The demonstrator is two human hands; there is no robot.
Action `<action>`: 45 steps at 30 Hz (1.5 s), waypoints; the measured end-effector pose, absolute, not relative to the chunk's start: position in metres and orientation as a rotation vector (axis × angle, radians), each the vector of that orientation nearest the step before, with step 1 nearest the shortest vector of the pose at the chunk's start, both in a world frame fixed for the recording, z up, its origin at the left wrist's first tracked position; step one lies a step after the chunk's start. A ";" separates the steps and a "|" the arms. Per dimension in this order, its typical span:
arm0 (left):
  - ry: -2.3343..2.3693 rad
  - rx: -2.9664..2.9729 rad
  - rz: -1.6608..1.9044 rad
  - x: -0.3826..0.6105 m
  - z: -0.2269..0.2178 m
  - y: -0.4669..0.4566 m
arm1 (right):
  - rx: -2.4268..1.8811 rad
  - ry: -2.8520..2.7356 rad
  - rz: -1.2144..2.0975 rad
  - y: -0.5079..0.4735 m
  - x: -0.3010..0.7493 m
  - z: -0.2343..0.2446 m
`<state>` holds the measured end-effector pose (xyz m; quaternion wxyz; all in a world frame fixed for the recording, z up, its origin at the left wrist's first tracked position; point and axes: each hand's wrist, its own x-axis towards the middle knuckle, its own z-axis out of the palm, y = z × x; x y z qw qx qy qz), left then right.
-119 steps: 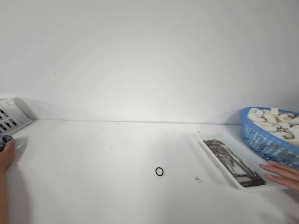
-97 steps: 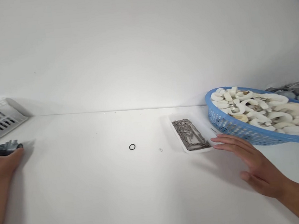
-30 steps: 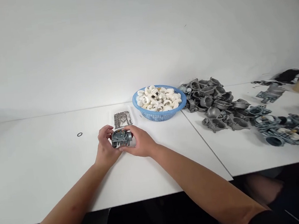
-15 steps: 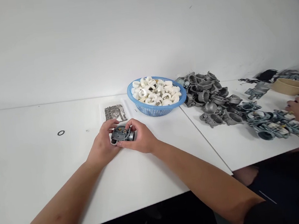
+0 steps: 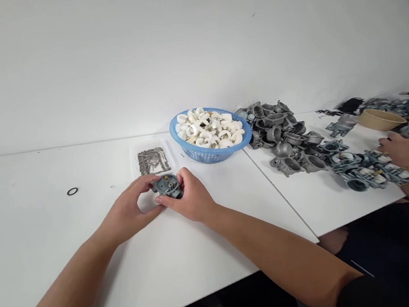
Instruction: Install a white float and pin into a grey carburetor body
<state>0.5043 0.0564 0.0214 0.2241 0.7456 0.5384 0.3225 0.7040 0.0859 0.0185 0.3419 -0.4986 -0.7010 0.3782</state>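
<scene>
A grey metal carburetor body point(image 5: 165, 184) with brass jets is held just over the white table, its open bowl side facing up. My right hand point(image 5: 194, 197) grips it from the right, thumb at the near edge and fingers around the far side. On the left, my left hand point(image 5: 130, 210) holds the same part more loosely, fingertips on its far left edge and thumb low at the near side. Behind it lies a clear tray point(image 5: 134, 156) of thin metal pins point(image 5: 152, 160). The underside of the carburetor body is hidden.
A blue basket point(image 5: 212, 156) of white floats stands behind my hands. Right of it is a pile of carburetor castings point(image 5: 279, 135). A black ring point(image 5: 72, 191) lies at left. At far right, a co-worker's hand point(image 5: 403, 148) is near assembled carburetors point(image 5: 373, 173) and a tan bowl point(image 5: 381, 120).
My left hand has loosened and shifted a little left, widening the gap between thumb and fingers. The carburetor body is turned slightly in my right hand. The co-worker's hand has moved.
</scene>
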 end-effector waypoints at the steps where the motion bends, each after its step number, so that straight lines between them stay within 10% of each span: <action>1: 1.444 2.066 0.885 0.505 0.023 0.055 | -1.315 -1.814 0.991 0.084 0.704 0.019; 11: 1.394 1.986 0.930 0.518 0.010 0.064 | -1.157 -1.772 0.776 0.079 0.699 0.020; 20: 1.412 1.970 1.016 0.516 -0.002 0.067 | -0.908 -1.997 -0.055 0.130 0.751 0.080; 24: 1.377 1.900 1.069 0.522 -0.003 0.069 | -1.354 -2.165 0.140 0.167 0.779 0.095; 45: 1.439 1.724 1.140 0.552 0.001 0.102 | -0.839 -1.913 0.060 0.154 0.773 0.062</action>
